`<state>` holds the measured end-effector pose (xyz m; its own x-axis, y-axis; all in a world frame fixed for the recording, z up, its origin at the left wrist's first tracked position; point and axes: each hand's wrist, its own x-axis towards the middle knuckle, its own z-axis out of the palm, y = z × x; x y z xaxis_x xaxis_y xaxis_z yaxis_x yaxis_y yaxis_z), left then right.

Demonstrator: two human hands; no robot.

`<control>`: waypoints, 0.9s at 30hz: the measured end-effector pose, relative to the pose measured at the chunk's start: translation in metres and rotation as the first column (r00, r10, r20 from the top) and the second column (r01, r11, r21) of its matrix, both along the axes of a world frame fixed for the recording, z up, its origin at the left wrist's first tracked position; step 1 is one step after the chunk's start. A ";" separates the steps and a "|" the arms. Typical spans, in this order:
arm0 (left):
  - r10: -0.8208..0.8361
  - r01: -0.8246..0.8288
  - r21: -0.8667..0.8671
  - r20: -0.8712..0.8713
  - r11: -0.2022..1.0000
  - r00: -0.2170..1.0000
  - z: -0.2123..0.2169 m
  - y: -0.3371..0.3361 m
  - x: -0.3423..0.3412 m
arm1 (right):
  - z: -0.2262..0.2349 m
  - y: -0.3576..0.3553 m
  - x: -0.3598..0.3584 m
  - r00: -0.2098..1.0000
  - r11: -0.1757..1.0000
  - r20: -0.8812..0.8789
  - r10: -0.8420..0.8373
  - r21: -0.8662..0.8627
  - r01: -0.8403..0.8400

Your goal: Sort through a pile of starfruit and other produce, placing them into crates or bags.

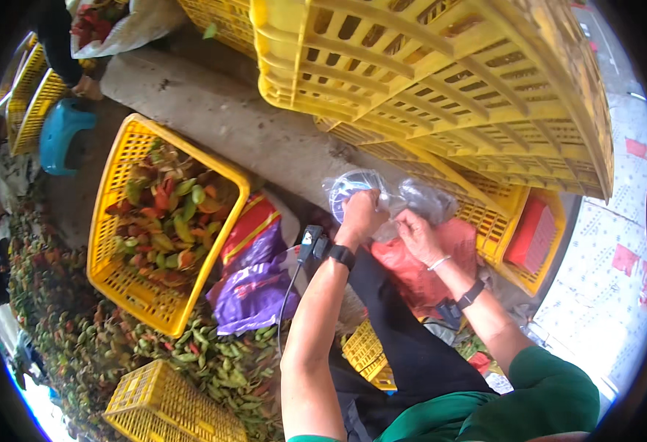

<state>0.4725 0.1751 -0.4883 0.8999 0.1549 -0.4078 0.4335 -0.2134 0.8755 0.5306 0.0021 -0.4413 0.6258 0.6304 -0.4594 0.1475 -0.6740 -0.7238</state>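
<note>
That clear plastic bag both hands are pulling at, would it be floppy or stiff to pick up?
The clear plastic bag is probably floppy: it crumples between the left hand and right hand. It looks thin and see-through, so likely very light, and perhaps slippery.

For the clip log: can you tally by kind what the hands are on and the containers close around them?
Clear plastic bags held by the left hand and right hand: 1
Yellow crates with peppers: 1
Stacked yellow crates: at least 3, hard to separate
Purple and red sacks: 1
Blue stools: 1
Total: at least 7
</note>
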 end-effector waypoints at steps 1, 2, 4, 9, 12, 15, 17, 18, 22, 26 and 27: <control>-0.043 0.041 0.146 0.009 0.988 0.999 -0.006 -0.008 0.006 | -0.009 -0.002 0.006 0.994 0.996 -0.106 -0.036 -0.082 0.028; -0.092 0.080 0.266 0.031 0.961 0.995 -0.011 -0.014 0.011 | -0.016 -0.003 0.016 0.984 0.983 0.061 0.167 -0.094 -0.161; -0.131 0.081 0.328 0.132 0.941 0.983 -0.023 -0.026 0.018 | -0.030 0.001 0.039 0.914 0.946 0.248 0.321 -0.129 -0.297; -0.201 0.058 0.482 0.251 0.874 0.947 -0.050 -0.049 0.026 | -0.073 0.014 0.079 0.996 0.994 -0.051 0.072 0.088 -0.068; -0.150 -0.055 0.525 0.340 0.849 0.928 -0.066 -0.052 0.032 | -0.096 0.008 0.085 0.954 0.997 -0.299 0.002 0.077 0.022; -0.072 -0.166 0.509 0.416 0.845 0.906 -0.076 -0.054 0.036 | -0.109 -0.006 0.084 0.941 0.989 -0.325 -0.090 0.081 0.123; -0.057 -0.148 0.511 0.364 0.847 0.930 -0.080 -0.054 0.038 | -0.113 -0.012 0.084 0.964 0.990 -0.252 -0.088 0.088 0.113; 0.000 -0.200 0.437 0.416 0.877 0.909 -0.082 -0.054 0.038 | -0.112 -0.013 0.085 0.978 0.994 -0.201 -0.054 0.082 0.072; 0.104 -0.232 0.284 0.401 0.930 0.910 -0.084 -0.053 0.034 | -0.101 -0.005 0.095 0.984 0.994 -0.158 0.083 -0.061 -0.093; 0.164 -0.216 0.127 0.334 0.968 0.928 -0.084 -0.053 0.024 | -0.088 0.009 0.107 0.916 0.916 -0.022 0.401 0.005 -0.401; 0.167 -0.205 0.096 0.309 0.974 0.936 -0.083 -0.054 0.021 | -0.087 0.011 0.109 0.908 0.911 -0.072 0.412 0.008 -0.413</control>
